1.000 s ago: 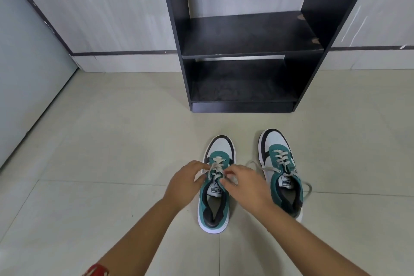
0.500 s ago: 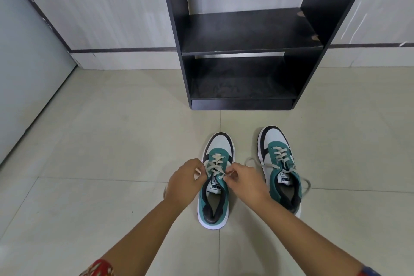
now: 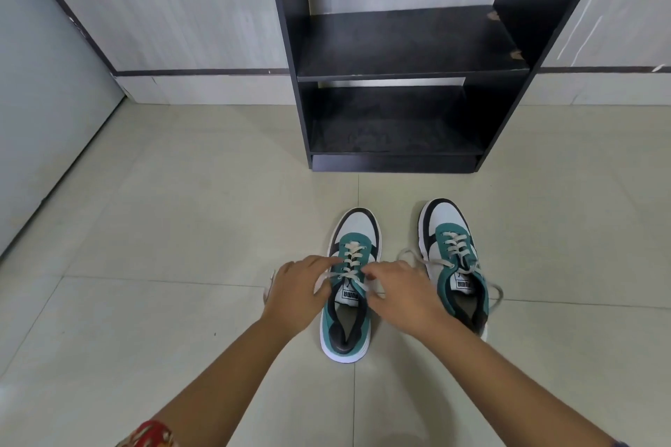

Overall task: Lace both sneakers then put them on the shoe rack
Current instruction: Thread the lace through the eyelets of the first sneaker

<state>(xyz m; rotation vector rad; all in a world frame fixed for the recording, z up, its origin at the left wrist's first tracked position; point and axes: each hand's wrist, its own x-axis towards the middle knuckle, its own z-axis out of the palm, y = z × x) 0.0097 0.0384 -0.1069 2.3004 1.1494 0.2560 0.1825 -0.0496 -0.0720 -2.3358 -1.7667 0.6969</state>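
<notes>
Two green, white and black sneakers stand side by side on the tiled floor, toes pointing at the black shoe rack [image 3: 406,73]. The left sneaker [image 3: 354,229] has a cream lace [image 3: 351,261] threaded up its front. My left hand [image 3: 299,292] pinches one end of that lace at the shoe's left side. My right hand [image 3: 401,290] pinches the other end at its right side, near the tongue. The right sneaker [image 3: 450,239] is laced, with its loose lace ends [image 3: 417,258] lying out on the floor to both sides.
The rack has two bare dark shelves and stands against a pale wall with a dark strip. A grey door or panel [image 3: 43,102] fills the left edge. Beige floor tiles [image 3: 181,229] surround the shoes.
Both hands have spread slightly apart at the left sneaker, drawing its lace ends outward. The view has tilted down a little.
</notes>
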